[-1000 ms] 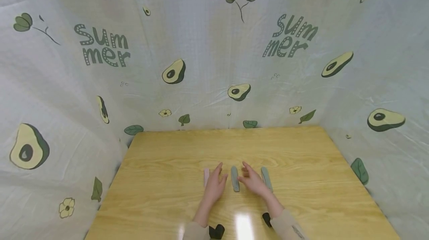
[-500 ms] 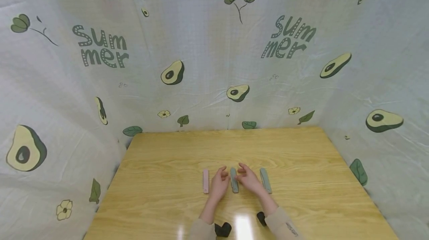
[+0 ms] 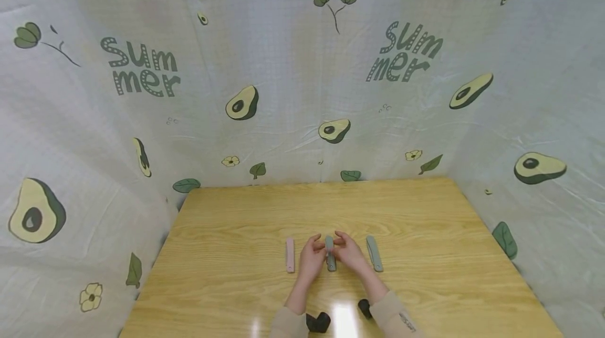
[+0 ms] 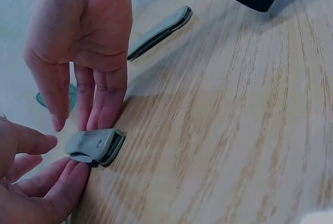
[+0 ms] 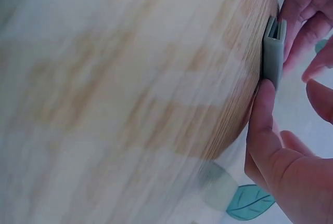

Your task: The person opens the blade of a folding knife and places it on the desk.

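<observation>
A slim grey-green case with a slot along its edge lies between my two hands; its exact kind is unclear. Its slotted end shows closely in the left wrist view and right wrist view. My left hand is at its left side, two fingertips right against it and another fingertip apart. From the right, my right hand touches it with one fingertip, while a second finger stays clear of the case. The touching fingers are fairly straight. Part of the case is covered by fingertips in the head view.
A matching pink case lies left of the hands. Another grey-green case lies on the right. The wooden table meets a hanging patterned cloth behind. Black wrist cameras sit near both sleeves.
Both hands have closed in on the middle case from either side, and their fingertips now overlap it. The pink case, partly covered before, shows fully. The head view shifted slightly.
</observation>
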A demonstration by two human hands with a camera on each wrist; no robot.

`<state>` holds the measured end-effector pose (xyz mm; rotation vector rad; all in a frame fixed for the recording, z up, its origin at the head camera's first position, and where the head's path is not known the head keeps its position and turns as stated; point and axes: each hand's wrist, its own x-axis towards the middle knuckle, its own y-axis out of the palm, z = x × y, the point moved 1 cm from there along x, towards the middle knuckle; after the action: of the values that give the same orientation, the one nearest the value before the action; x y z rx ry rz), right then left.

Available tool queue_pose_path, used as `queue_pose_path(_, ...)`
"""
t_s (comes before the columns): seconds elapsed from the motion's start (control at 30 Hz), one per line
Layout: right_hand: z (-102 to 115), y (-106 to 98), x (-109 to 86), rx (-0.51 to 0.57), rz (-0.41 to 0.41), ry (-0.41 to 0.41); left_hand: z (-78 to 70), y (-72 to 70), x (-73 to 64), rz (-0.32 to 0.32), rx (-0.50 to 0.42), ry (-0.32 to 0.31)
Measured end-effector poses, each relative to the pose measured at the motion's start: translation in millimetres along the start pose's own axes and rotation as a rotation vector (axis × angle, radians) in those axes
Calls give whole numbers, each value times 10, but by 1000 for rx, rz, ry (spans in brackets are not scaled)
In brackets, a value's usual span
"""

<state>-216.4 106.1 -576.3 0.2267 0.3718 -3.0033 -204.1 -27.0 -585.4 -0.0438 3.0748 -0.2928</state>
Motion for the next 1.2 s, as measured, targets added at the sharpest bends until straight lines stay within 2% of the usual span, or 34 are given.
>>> queue_pose_path(0.3,-33,17,24,56,-31,-12,89,-3,18,-14,-115,-17)
queue_pose_path(0.5,-35,8,5,11,-38,-44,130,10,50,-29,-146,-44)
queue_pose_path(0.67,-3,4,-29,46,-28,-58,137,17,65,-6,-209,-52)
queue_pose_path(0.83,21,-30,-39,37,13,-78,84,-18,58,38,-232,-51)
queue_pose_path(1.0,44,-93,-31,-27,75,-113,29,-62,48,46,-177,-57)
queue_pose_path(1.2,96,-150,-41,6,168,-116,-40,-109,37,64,-162,-26)
